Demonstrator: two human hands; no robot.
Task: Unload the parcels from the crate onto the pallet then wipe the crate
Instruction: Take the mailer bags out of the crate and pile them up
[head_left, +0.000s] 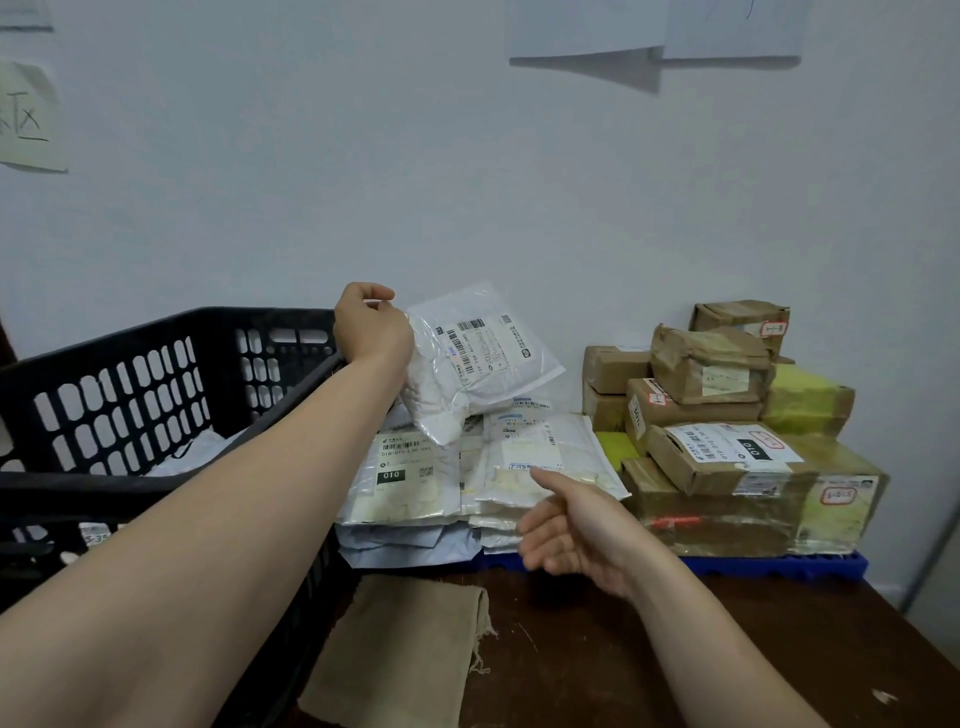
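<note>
"010" in a black block on the near flat mailer (402, 499), "010" on the right cardboard box (737, 452), "S-35" on the crate (94, 539) tag, print on the held mailer (483, 358) too small

The light was soft, even and cool, giving the wall (311, 208) a bluish grey cast. It came from above: the paper sheets (587, 26) high on the far wall threw dark shadows just beneath them. Glare streaked the plastic parcel (483, 364) and the taped box (727, 525) on the right. The dark bench (727, 649) lay dim. The wide lens stretched the near forearms (208, 519) and bowed the crate (130, 395) at the left edge. Label print was too soft to read.
</note>
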